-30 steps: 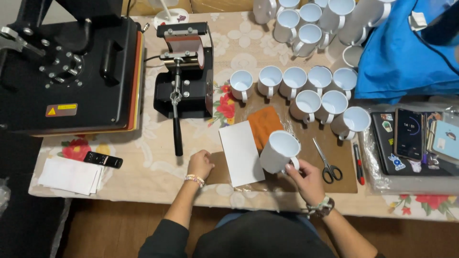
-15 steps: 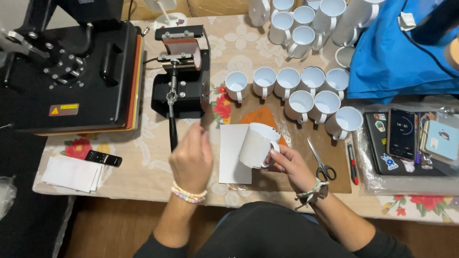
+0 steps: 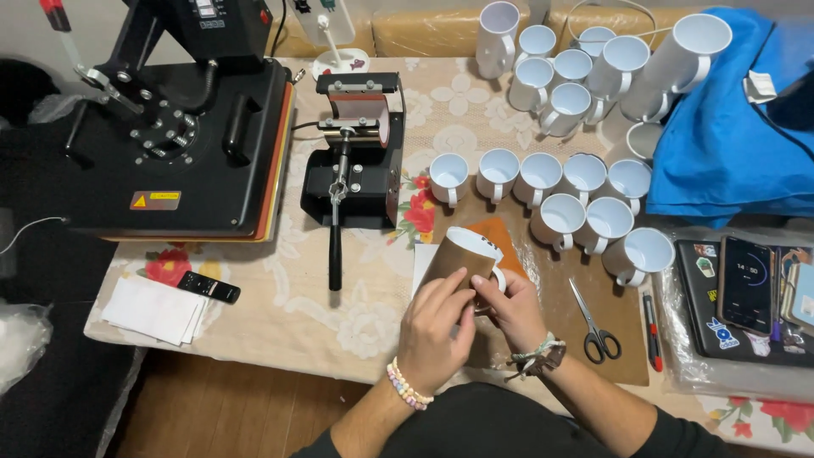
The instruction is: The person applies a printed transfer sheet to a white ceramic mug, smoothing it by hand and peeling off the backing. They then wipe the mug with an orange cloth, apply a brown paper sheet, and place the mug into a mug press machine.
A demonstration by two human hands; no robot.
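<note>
At the near edge of the table (image 3: pixel 280 314), both hands close on one mug (image 3: pixel 462 259) held just above the surface: the left hand (image 3: pixel 437 326) presses a brown sheet (image 3: pixel 449 265) flat around its wall, and the right hand (image 3: pixel 513 309) grips it from the handle side, fingers curled tight. The sheet looks only held, not fixed, so a loosened thumb could let it spring open or slide askew, and the wrap would then sit crooked. The mug is tilted and off the table; a slip could drop it onto the brown mat (image 3: pixel 593 305) or knock the scissors (image 3: pixel 593 326) lying just beside the right wrist. Rows of white mugs (image 3: pixel 564 191) stand near, so a wide elbow could topple one. The table wears a pale lace cloth with red flowers and is crowded: a mug press (image 3: pixel 356 153) ahead, a large flat press (image 3: pixel 170 144) to the left, paper sheets (image 3: pixel 153 309) by the corner, a blue cloth (image 3: pixel 729 144) to the right. Wooden floor shows below.
</note>
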